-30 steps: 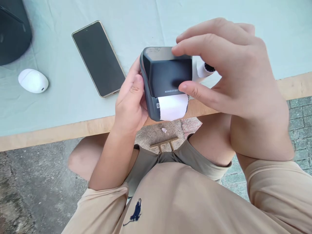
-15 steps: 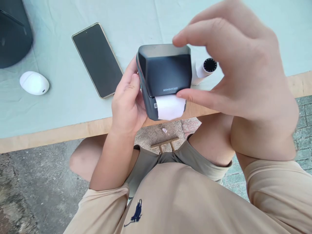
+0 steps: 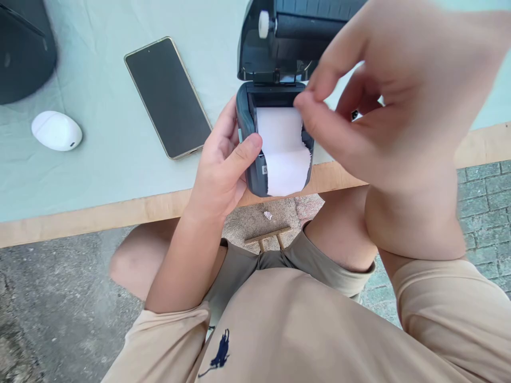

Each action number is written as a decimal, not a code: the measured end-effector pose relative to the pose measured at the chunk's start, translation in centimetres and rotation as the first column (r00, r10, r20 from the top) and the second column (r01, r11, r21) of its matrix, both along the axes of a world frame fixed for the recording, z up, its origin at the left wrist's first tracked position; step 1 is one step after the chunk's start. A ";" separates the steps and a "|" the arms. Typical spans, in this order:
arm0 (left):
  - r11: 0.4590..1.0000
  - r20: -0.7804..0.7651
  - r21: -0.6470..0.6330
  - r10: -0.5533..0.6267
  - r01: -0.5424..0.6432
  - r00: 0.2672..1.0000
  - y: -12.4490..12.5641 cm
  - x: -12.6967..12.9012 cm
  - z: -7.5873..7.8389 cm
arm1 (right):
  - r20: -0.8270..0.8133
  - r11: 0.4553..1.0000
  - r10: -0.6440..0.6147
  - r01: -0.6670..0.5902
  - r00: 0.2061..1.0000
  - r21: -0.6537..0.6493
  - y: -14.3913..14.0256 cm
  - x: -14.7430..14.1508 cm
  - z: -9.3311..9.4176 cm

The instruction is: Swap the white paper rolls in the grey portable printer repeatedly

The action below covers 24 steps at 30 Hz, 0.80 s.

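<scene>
The small dark grey plastic label printer is gripped by the left hand, whose fingers are curled round its left side with the thumb laid across the front corner. It is held just above the near edge of the table. The printer's lid is swung up and back, so that a black roller with a white end cap is exposed on its underside. The right hand is held over the open compartment with its fingers loosely bent; its thumb tip is touching the upper right edge of the white paper strip. That strip is seated in the compartment and is draped out over the front, its lower edge torn unevenly.

A pale green cloth is spread over the light wooden table. On it lie a black smartphone with a gold rim, face up, and a white oval plastic case, well apart from the printer. Grey paving is seen below.
</scene>
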State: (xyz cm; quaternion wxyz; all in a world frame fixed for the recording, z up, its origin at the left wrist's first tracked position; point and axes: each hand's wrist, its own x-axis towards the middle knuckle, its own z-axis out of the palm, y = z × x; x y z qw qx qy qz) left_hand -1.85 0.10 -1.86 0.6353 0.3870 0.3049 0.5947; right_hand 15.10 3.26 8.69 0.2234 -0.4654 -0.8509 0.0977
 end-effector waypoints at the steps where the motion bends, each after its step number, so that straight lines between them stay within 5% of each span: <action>1: 1.000 -0.023 0.006 -0.007 0.008 1.000 -0.1 0.0 0.1 | 0.089 1.000 -0.011 0.008 0.996 0.024 0.0 -0.2 0.0; 6: 0.997 -0.098 0.056 -0.037 0.043 0.994 -0.5 -0.2 0.3 | 0.528 0.996 -0.012 0.059 0.849 -0.071 -0.1 -1.3 0.0; 11: 0.998 -0.108 0.029 -0.049 0.052 0.993 -0.5 -0.2 0.4 | 0.581 0.999 0.034 -0.013 0.813 -0.040 0.3 -1.0 0.2; 17: 0.998 -0.112 0.021 -0.062 0.065 0.992 -0.8 -0.3 0.9 | 0.351 0.993 0.114 -0.105 0.929 -0.046 -0.1 0.4 0.2; 24: 0.999 -0.103 0.002 -0.042 0.042 0.994 -0.5 -0.1 0.7 | -0.223 0.983 0.130 -0.154 0.966 -0.097 -0.4 2.9 0.1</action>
